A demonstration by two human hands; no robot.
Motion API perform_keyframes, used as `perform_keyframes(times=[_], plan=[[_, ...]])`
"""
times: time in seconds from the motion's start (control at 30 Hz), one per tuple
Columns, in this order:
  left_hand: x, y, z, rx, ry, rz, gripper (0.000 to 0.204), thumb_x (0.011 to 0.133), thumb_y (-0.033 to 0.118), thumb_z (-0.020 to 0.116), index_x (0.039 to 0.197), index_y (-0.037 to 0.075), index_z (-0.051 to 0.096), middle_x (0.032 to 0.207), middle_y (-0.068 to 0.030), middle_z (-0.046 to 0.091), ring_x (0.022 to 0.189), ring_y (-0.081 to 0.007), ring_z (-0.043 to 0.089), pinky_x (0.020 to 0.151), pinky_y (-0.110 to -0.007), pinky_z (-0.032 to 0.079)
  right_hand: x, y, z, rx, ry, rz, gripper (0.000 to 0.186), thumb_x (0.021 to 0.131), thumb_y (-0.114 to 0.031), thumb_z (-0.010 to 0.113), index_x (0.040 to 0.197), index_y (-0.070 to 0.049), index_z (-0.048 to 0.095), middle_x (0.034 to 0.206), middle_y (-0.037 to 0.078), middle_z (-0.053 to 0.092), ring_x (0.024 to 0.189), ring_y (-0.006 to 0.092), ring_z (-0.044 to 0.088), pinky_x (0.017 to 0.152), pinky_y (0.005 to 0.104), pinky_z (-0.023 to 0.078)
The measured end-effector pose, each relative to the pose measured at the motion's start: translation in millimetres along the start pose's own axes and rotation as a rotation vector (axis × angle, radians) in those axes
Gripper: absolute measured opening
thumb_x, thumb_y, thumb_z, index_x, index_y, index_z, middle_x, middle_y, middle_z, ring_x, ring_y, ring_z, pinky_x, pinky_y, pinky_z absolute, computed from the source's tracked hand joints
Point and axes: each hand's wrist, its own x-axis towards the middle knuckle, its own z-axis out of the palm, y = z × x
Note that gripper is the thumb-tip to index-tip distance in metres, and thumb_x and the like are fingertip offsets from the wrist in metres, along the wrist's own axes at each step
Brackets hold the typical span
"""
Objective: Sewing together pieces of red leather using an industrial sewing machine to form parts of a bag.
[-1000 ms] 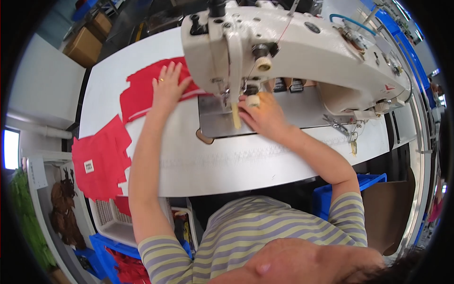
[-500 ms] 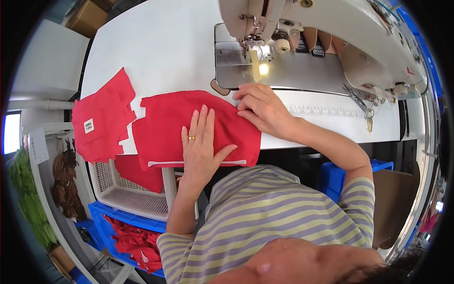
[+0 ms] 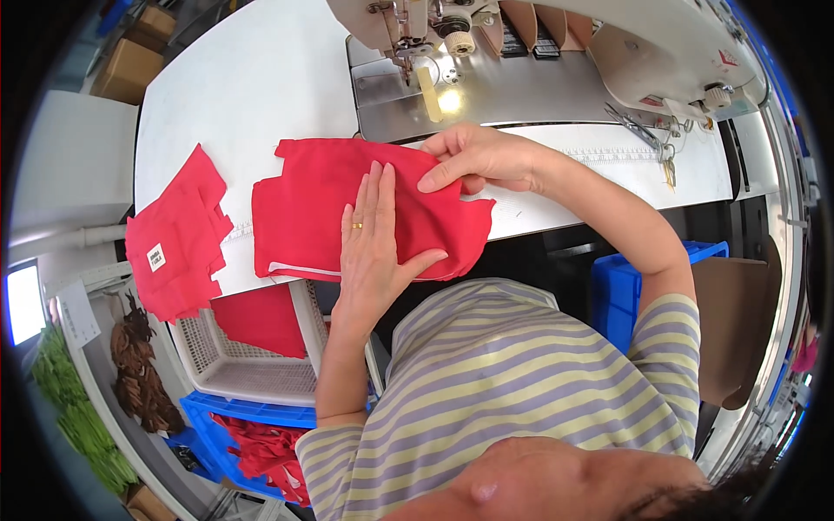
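1. A red cloth piece (image 3: 180, 227) with a white label (image 3: 155, 257) lies leftmost on the worktop (image 3: 252, 78), apart from the panel.
2. The red fabric panel (image 3: 300, 204) lies nearer the middle, overhanging the front edge; it looks light, limp and easily creased, best pinched by its edges.
3. The left grip (image 3: 372, 260) rests palm-down on the panel, fingers straight, thumb spread, clasping nothing.
4. The right grip (image 3: 493, 158), half-curled, touches the panel's upper right part; whether it pinches cloth, I cannot tell.

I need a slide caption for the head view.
Left hand flat on a red fabric piece, right hand gripping its edge, beside a sewing machine.
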Motion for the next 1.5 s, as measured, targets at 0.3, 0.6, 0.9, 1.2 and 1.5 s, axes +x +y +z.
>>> perform_keyframes(times=[0.3,0.6,0.9,1.2,1.5], plan=[[1.5,2.5,-2.5,0.03,-0.001,-0.029,0.102,0.064,0.042,0.081,0.146,0.011,0.029,0.151,-0.0134,0.029,0.14,-0.0331,0.026,0.109,-0.057,0.019,-36.4,32.8,17.9,-0.373,0.276,-0.233,0.015,0.085,-0.015,0.071,0.082,0.0,0.068,0.067,-0.005,0.059,0.062,0.0002,0.047,0.055,0.0203,0.04],[8.1,27.9,17.6,-0.083,0.494,0.053,0.036,0.072,0.014,0.08,0.105,0.011,0.065,0.114,-0.0009,0.062,0.12,-0.0246,0.052,0.11,-0.054,0.017,-19.7,50.2,22.4,-0.103,0.374,-0.492,0.015,0.087,-0.015,0.068,0.076,-0.005,0.07,0.066,-0.004,0.059,0.064,0.0009,0.049,0.057,0.0194,0.041],[33.9,11.3,8.2,-0.588,0.309,0.051,0.023,0.071,0.009,0.079,0.085,0.007,0.061,0.092,-0.0042,0.066,0.095,-0.02,0.063,0.106,-0.05,0.028,-22.3,38.8,37.3,0.377,0.34,-0.353,0.015,0.084,-0.013,0.07,0.093,-0.001,0.068,0.083,0.001,0.068,0.077,0.006,0.061,0.07,0.0222,0.049],[52.1,8.9,-44.6,-0.05,0.428,0.292,0.015,0.071,0.0,0.075,0.082,0.005,0.065,0.08,-0.0037,0.064,0.082,-0.0168,0.063,0.1,-0.042,0.037,-28.1,28.5,22.5,-0.623,0.797,-0.854,0.016,0.08,-0.002,0.064,0.095,0.0,0.061,0.087,0.005,0.064,0.081,0.0118,0.06,0.072,0.0254,0.046],[54.9,9.3,-27.9,-0.609,0.433,0.106,0.008,0.081,0.003,0.07,0.088,0.001,0.065,0.095,-0.0073,0.061,0.095,-0.0203,0.058,0.086,-0.03,0.043,-27.6,26.1,30.1,-1.09,0.894,-1.248,0.026,0.072,-0.011,0.074,0.096,-0.003,0.065,0.122,0.016,0.057,0.092,0.0236,0.061,0.076,0.035,0.047]])
